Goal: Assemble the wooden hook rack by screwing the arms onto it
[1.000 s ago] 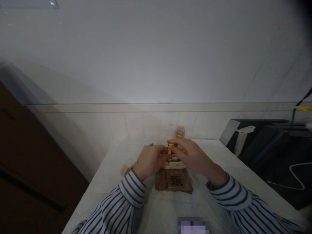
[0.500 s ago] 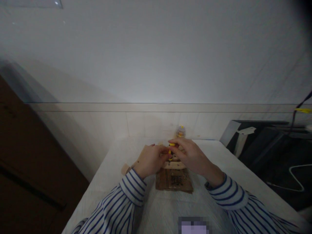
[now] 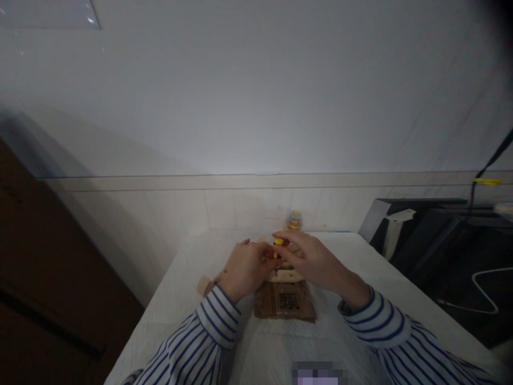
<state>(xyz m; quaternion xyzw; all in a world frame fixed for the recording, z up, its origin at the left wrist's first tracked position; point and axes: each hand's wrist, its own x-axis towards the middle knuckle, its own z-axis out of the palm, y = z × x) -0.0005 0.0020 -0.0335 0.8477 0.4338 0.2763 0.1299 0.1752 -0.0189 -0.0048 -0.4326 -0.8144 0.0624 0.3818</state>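
My left hand and my right hand meet over the far middle of a white table. Between their pinched fingertips is a small yellow piece. It sits on top of a pale wooden assembly that stands on a brown cardboard sheet with dark print. Both hands' fingers are curled in on the yellow piece. Striped blue and white sleeves cover both forearms.
A small clear bottle with a yellow cap stands at the table's far edge by the tiled wall. A light wooden bit lies left of my left wrist. A dark desk with cables is to the right, a brown door to the left.
The view has tilted slightly, so everything sits a little lower in the frame. My hands stay together on the yellow piece, with the right fingers shifted a bit to the left.
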